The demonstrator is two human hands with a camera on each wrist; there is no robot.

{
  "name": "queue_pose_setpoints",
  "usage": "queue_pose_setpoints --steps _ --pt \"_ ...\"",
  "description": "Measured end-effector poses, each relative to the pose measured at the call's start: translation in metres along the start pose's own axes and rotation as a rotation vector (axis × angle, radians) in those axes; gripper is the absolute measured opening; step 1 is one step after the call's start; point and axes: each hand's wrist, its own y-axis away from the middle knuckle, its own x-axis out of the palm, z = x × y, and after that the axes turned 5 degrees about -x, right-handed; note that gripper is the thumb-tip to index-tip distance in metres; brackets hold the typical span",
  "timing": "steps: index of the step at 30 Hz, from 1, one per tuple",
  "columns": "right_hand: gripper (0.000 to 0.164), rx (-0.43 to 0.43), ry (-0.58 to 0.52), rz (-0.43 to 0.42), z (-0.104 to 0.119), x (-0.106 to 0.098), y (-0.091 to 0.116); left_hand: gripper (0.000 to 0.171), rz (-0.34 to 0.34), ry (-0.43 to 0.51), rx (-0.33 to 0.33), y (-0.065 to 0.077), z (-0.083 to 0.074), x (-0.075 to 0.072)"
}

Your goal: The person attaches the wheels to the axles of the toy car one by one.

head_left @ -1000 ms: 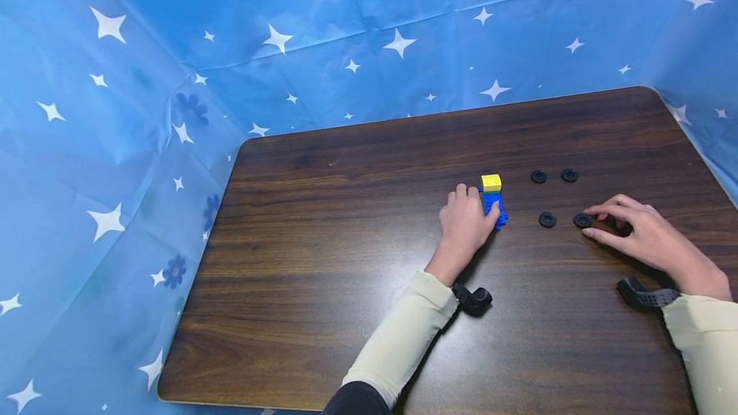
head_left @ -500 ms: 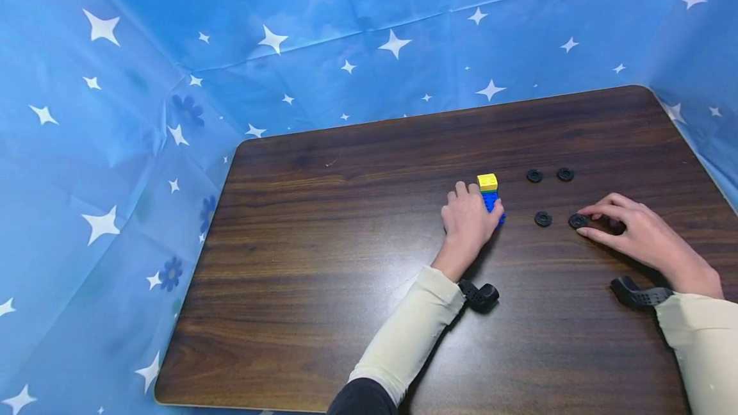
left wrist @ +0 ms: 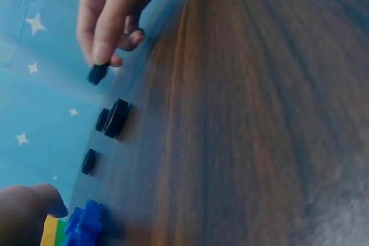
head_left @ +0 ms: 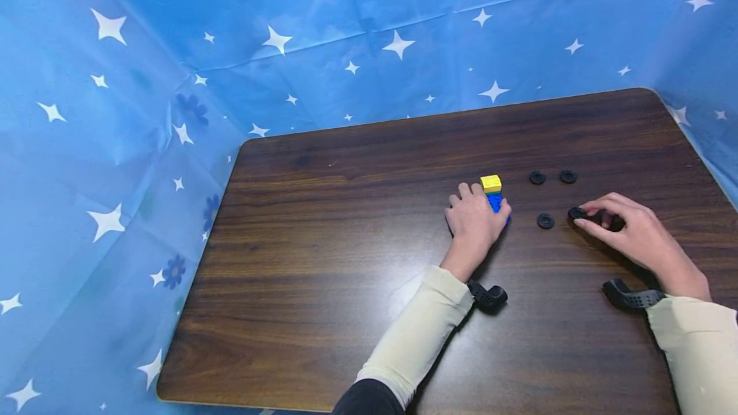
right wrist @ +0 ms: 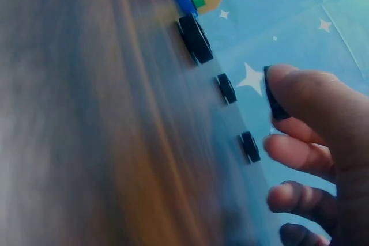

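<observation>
A toy-brick car base (head_left: 496, 201), blue with a green layer and a yellow brick (head_left: 491, 183) at its far end, lies on the table. My left hand (head_left: 474, 218) grips it, thumb on the right side and fingers on the left, covering much of the blue part. Its blue studded end (left wrist: 85, 224) shows under the thumb in the left wrist view. Between thumb and fingertips my right hand (head_left: 642, 239) pinches a black toy wheel (head_left: 575, 213). That wheel (right wrist: 274, 97) is raised off the table, tilted on edge.
Three more black wheels lie flat between the hands and beyond: a near one (head_left: 545, 221), a back left one (head_left: 537, 177) and a back right one (head_left: 568, 176). The dark wooden table (head_left: 323, 242) meets a blue star-patterned curtain (head_left: 323, 11) behind and at the sides.
My right hand has lifted the wheel off the table and shifted slightly left. My left hand has moved slightly right, covering more of the blue base. The other wheels stay put.
</observation>
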Motion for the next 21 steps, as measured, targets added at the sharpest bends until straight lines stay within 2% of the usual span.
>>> queue_pose_setpoints --steps 6,13,21 --pt "0.028 0.017 -0.037 -0.049 0.006 0.003 -0.003 0.063 0.017 -0.023 -0.035 0.0 -0.005 0.002" --pt "0.024 -0.021 -0.05 -0.109 0.005 0.005 0.0 0.072 0.073 -0.031 -0.059 0.0 -0.014 0.006" --pt "0.026 -0.064 -0.058 -0.119 0.003 0.008 -0.002 0.08 0.125 -0.045 -0.12 -0.004 -0.02 0.004"
